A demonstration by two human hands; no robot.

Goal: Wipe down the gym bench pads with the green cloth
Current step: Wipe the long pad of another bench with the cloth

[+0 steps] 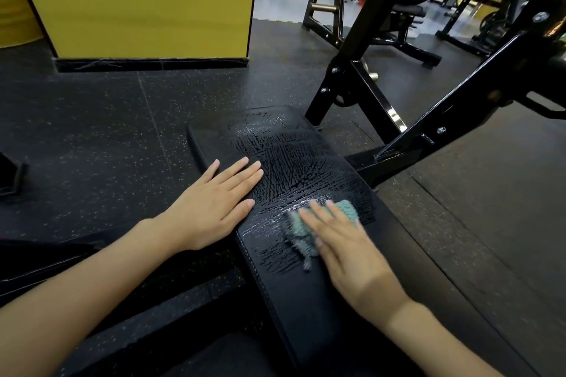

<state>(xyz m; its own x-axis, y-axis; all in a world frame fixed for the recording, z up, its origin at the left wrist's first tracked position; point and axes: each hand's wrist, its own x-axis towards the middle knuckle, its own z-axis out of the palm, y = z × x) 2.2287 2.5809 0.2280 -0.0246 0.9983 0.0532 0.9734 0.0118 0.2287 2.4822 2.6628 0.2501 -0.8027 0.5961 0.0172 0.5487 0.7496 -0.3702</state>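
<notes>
A black bench pad (284, 156) runs from the bottom centre up to mid-frame, its far half streaked with wet marks. The green cloth (300, 226) lies on the pad's right side, blurred, partly under my right hand (346, 242), whose straight fingers press it flat onto the pad. My left hand (214, 205) rests flat with straight fingers on the pad's left edge, holding nothing.
The bench's black steel frame (376, 92) rises at the right behind the pad. A yellow wall panel (137, 0) stands at the back left. Black speckled rubber floor (92, 131) surrounds the bench. More gym machines (398, 15) stand in the background.
</notes>
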